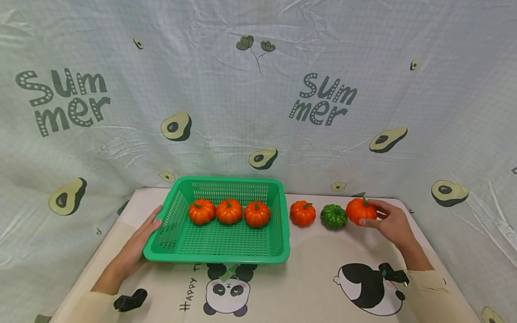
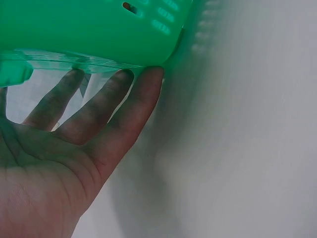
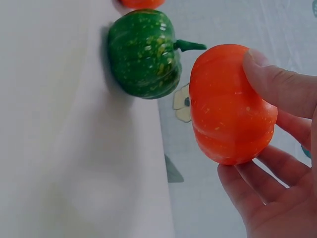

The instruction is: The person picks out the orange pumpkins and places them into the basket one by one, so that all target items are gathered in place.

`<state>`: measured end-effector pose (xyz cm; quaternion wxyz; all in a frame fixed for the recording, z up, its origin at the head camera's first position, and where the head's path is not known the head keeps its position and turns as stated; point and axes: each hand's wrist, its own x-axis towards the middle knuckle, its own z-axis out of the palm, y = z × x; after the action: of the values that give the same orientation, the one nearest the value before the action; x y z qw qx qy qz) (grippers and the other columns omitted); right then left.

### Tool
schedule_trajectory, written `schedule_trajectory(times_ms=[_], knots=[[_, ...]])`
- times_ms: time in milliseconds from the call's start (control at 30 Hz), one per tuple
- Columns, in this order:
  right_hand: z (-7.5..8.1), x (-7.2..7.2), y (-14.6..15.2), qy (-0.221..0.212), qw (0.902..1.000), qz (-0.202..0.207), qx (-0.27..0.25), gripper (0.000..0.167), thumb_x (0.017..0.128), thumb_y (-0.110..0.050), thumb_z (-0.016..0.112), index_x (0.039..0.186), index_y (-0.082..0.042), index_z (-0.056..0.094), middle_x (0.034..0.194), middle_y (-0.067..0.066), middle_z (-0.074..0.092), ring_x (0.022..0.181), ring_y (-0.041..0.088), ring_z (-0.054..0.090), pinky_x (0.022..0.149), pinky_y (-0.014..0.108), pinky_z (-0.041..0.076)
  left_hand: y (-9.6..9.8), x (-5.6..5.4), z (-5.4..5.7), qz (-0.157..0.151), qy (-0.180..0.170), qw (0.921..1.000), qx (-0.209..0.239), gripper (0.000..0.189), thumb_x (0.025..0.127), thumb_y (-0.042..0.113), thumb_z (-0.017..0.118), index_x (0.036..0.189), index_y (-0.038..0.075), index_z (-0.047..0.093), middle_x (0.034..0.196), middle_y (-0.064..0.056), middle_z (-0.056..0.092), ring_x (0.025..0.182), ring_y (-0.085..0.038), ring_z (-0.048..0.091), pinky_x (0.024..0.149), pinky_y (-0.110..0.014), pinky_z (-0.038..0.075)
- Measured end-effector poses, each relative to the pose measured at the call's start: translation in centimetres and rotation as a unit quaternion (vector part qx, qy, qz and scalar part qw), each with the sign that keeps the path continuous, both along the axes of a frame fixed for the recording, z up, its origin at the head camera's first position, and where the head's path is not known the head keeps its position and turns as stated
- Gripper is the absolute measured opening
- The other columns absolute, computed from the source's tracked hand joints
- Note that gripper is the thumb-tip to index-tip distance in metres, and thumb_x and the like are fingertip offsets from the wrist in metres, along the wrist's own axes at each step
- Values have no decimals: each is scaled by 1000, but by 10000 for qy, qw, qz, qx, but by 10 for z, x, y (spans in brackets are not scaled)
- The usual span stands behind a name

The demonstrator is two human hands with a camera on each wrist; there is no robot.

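Head: L hand (image 1: 135,246), fingers straightish, touches mesh basket (image 1: 218,259) edge @9 o'clock; R hand (image 1: 392,223) pinches ribbed pumpkin (image 1: 358,211), green one (image 1: 334,217) tight @9.

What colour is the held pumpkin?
The pumpkin is orange-red with pale flecks, clearest in the right wrist view.

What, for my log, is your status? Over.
Right hand: holding ribbed orange pumpkin. Left hand: touching green perforated plastic basket. Between: round speckled green pumpkin, another orange one.
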<state>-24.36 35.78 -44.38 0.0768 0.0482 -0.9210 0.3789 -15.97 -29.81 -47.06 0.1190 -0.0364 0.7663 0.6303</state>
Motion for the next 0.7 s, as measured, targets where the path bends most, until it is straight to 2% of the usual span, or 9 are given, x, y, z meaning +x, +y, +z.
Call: schedule_trajectory(times_ms=[67,333,600,700], knots=[[2,0,-2,5,10000,0,-2,64,86,-13,86,141,5,59,143,33,58,128,53,57,99,43,50,0,0,0,-13,0,10000,-51,71,111,58,29,167,38,-10,177,-9,-13,156,-43,12,116,-56,30],[7,0,-8,88,9999,67,-31,64,86,-12,86,141,6,59,141,33,59,128,53,58,98,47,49,-2,-1,-2,-14,5,9999,-123,71,111,59,30,167,38,-10,177,-8,-13,156,-42,13,110,-42,36],[9,0,-12,68,9998,158,-83,66,85,-13,86,142,6,58,143,33,58,128,55,58,98,50,49,-3,-1,-2,-12,33,9999,-100,71,111,59,30,167,39,-8,177,-7,-13,156,-41,12,104,-33,36],[10,0,-14,132,9997,176,-65,66,85,-13,87,142,6,59,144,33,58,128,54,58,97,42,52,-2,-1,-2,-14,47,10000,-82,71,111,58,31,167,39,-8,177,-7,-13,157,-41,11,104,-32,36]])
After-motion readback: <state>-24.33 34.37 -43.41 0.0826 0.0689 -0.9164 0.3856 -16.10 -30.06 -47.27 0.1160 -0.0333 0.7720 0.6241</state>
